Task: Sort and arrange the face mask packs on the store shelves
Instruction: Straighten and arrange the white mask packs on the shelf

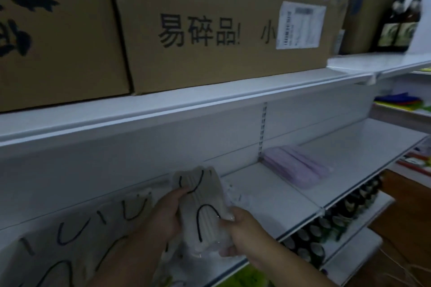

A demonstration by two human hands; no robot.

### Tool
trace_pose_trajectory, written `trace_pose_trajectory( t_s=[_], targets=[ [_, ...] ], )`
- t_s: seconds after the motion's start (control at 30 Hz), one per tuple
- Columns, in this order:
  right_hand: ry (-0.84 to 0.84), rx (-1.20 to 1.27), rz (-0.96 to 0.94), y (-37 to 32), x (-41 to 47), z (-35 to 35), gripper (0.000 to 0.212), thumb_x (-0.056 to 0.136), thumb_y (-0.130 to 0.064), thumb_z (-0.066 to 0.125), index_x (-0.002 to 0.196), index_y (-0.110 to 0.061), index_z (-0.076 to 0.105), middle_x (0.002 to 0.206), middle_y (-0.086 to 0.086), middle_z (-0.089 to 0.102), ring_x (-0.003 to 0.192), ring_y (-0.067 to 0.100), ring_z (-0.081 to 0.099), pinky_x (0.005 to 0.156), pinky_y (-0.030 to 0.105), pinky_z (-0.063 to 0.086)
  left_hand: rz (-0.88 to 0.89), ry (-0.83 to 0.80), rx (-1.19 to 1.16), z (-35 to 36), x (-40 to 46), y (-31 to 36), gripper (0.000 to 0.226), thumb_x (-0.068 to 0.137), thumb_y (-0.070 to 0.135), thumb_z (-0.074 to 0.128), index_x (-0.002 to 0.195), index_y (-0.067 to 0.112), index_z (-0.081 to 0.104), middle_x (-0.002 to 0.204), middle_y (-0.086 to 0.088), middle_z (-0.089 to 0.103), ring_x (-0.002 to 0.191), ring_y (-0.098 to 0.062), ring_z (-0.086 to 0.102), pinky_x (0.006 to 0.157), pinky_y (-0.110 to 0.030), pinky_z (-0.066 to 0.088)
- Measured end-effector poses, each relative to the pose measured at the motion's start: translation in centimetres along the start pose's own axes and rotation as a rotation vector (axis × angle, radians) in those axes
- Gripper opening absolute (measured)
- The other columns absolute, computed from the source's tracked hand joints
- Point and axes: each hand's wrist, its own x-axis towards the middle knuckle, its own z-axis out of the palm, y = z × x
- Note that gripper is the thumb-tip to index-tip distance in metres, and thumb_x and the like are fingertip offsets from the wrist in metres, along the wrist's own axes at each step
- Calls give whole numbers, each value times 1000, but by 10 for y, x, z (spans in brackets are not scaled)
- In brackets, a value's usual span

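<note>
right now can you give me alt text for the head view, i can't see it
Both hands, left hand and right hand, grip a clear plastic pack of white face masks with black ear loops above a white metal store shelf. A pale purple mask pack lies farther right; brown cardboard boxes sit above.
</note>
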Motion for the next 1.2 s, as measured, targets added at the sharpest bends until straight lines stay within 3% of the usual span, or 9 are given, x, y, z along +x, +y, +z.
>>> trace_pose_trajectory(
  t_s=[0.23,0.33,0.43,0.57,0.7,0.8,0.93,1.1,1.2],
  targets=[
    [86,64,64,18,-24,-115,19,90,-24,60,109,-21,60,103,7,71,82,24,71,60,31,57,-9,-83,111,116,8,-56,13,93,7,55,92,0,66,74,-16,74,66,-29,70,55,-33,53],
    [116,79,86,25,-37,-173,24,90,-25,60,114,-19,62,104,9,70,79,25,71,60,32,57,-2,-132,156,174,12,-84,13,94,7,54,96,1,65,75,-14,74,69,-28,69,56,-32,52],
    [174,57,44,29,-53,-229,25,87,-22,62,111,-16,64,89,8,71,60,21,67,49,26,52,-13,-176,183,235,13,-111,13,94,4,52,92,-1,64,68,-15,72,58,-28,69,50,-30,53],
    [299,34,18,38,-76,-304,17,84,-14,58,99,-12,66,83,13,71,70,33,66,57,33,51,-83,-240,213,314,14,-151,17,94,4,51,103,-5,63,78,-19,71,70,-32,65,53,-33,54],
    [401,74,28,51,-92,-366,18,90,-10,51,102,-12,64,105,19,66,86,34,67,62,36,55,-134,-302,246,381,14,-184,21,95,4,49,108,-8,60,86,-23,67,74,-33,62,62,-36,53],
    [508,1,8,51,-97,-402,13,89,-13,51,95,-20,60,99,7,65,90,27,66,80,42,56,-145,-333,242,421,21,-198,17,95,3,48,101,-5,61,70,-18,70,67,-30,63,48,-30,54],
    [529,12,20,44,-84,-439,18,90,-14,49,99,-29,55,102,3,64,92,25,66,87,47,55,-153,-340,221,462,45,-208,20,94,3,49,108,-5,61,81,-21,69,69,-31,65,52,-31,52],
    [583,-164,3,25,-36,-489,26,94,-24,46,113,-36,59,114,-6,64,103,15,61,93,35,50,-184,-344,177,503,97,-212,15,92,4,53,100,-3,63,75,-19,71,64,-31,67,49,-31,52],
    [562,-222,19,4,2,-518,25,98,-21,41,107,-33,62,106,-7,66,94,12,61,74,22,49,-139,-321,137,525,136,-207,14,92,3,55,101,-3,63,86,-20,70,75,-32,65,60,-35,51]
  ],
)
